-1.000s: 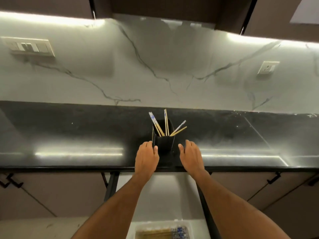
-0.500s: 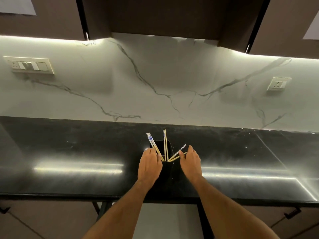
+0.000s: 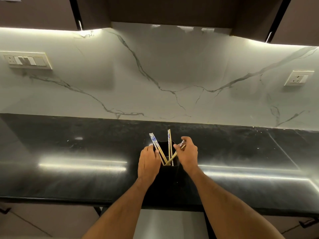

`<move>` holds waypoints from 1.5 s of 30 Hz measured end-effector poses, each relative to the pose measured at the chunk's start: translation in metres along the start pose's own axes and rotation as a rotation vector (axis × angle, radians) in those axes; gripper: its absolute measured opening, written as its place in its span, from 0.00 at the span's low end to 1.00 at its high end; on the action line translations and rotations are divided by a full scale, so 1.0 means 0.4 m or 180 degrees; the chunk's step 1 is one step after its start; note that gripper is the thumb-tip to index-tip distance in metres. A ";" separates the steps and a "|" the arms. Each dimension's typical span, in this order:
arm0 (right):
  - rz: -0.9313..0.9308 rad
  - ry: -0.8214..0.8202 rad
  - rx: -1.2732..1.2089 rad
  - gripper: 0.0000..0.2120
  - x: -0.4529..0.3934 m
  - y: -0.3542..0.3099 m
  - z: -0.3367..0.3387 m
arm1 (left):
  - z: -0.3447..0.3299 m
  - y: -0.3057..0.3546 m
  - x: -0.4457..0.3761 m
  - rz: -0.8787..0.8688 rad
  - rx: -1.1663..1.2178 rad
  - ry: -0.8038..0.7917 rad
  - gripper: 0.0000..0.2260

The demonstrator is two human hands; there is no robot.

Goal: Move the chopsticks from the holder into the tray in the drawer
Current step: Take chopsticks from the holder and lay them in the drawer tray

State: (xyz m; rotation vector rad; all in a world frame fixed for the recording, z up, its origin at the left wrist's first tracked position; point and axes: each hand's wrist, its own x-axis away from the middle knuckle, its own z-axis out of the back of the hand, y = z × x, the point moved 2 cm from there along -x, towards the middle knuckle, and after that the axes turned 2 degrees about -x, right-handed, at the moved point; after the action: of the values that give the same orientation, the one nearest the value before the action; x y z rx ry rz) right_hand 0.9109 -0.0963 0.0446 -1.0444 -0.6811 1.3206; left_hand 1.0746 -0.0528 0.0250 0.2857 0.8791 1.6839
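A black glossy countertop [image 3: 69, 152] spread beneath both hands. Beyond them rose a veined marble backsplash [image 3: 155, 75], a switch panel [image 3: 25, 60] far left, a socket [image 3: 298, 78] far right.

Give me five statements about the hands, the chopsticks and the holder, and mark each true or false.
1. The right hand grips the pair of chopsticks leaning right. True.
2. The holder lies tipped over on the counter. False: it stands upright.
3. The left hand touches the left pair. True.
4. All chopsticks are out of the holder. False: three pairs still stand in it, including a middle pair.
5. The holder sits against the marble wall. False: it stands near the counter's front edge.
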 end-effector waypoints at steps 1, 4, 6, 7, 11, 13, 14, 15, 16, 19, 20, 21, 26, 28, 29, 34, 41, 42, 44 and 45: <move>0.0037 0.0002 -0.0060 0.21 -0.006 -0.008 -0.010 | -0.002 -0.004 -0.012 0.0060 0.0023 -0.0014 0.06; 0.0105 -0.0062 -0.0149 0.23 -0.029 -0.022 -0.048 | -0.011 -0.018 -0.050 0.0276 0.0085 -0.0039 0.06; 0.0089 -0.0165 -0.0100 0.22 -0.045 -0.028 -0.077 | -0.016 -0.030 -0.076 0.0432 0.0142 -0.0040 0.06; 0.0077 -0.0216 -0.0063 0.21 -0.051 -0.031 -0.092 | -0.020 -0.036 -0.087 0.0503 0.0170 -0.0059 0.06; 0.0084 -0.0358 0.0246 0.16 -0.068 -0.035 -0.150 | -0.038 -0.062 -0.132 0.0780 0.0293 -0.0218 0.08; 0.0091 -0.0428 0.0428 0.15 -0.076 -0.027 -0.176 | -0.049 -0.070 -0.152 0.0881 0.0392 -0.0269 0.08; 0.0121 -0.0481 0.0510 0.15 -0.078 -0.023 -0.188 | -0.054 -0.073 -0.161 0.0907 0.0433 -0.0282 0.08; 0.0164 -0.0539 0.0564 0.14 -0.080 -0.020 -0.198 | -0.059 -0.075 -0.169 0.0917 0.0472 -0.0293 0.08; 0.0216 -0.0583 0.0589 0.13 -0.081 -0.016 -0.208 | -0.064 -0.078 -0.176 0.0918 0.0520 -0.0312 0.08; 0.0358 -0.0608 0.0617 0.09 -0.080 -0.010 -0.227 | -0.081 -0.088 -0.188 0.0946 0.0819 -0.0383 0.08; 0.0394 -0.0599 0.0646 0.08 -0.080 -0.010 -0.232 | -0.085 -0.090 -0.191 0.0967 0.0930 -0.0399 0.08; 0.0425 -0.0582 0.0679 0.07 -0.080 -0.009 -0.235 | -0.090 -0.091 -0.193 0.0978 0.1021 -0.0408 0.08; 0.0594 -0.0523 0.0898 0.06 -0.082 -0.008 -0.247 | -0.101 -0.077 -0.192 0.0903 0.1177 -0.0367 0.13; 0.0644 -0.0517 0.0950 0.06 -0.081 -0.009 -0.247 | -0.098 -0.072 -0.189 0.0886 0.1174 -0.0305 0.12; 0.0689 -0.0513 0.0958 0.06 -0.079 -0.011 -0.246 | -0.095 -0.070 -0.187 0.0869 0.1157 -0.0244 0.11; 0.0817 -0.0498 0.0924 0.07 -0.075 -0.015 -0.243 | -0.077 -0.059 -0.173 0.0739 0.0884 0.0092 0.09; 0.0469 -0.0694 0.0874 0.02 -0.077 -0.027 -0.240 | -0.057 -0.031 -0.160 0.0469 0.0656 0.0327 0.06; 0.0389 -0.0708 0.0855 0.04 -0.077 -0.028 -0.238 | -0.055 -0.028 -0.159 0.0434 0.0664 0.0336 0.06; 0.0187 -0.0733 0.0741 0.07 -0.075 -0.034 -0.232 | -0.050 -0.024 -0.154 0.0336 0.0662 0.0369 0.06; 0.0092 -0.0739 0.0670 0.07 -0.073 -0.037 -0.229 | -0.048 -0.022 -0.152 0.0269 0.0651 0.0392 0.06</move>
State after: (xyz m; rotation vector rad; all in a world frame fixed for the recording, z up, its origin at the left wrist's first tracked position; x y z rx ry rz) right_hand 0.9931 -0.1439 0.0245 -0.7407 -0.6838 1.5183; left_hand 1.0884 -0.1153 0.0214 0.3647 1.1481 1.7053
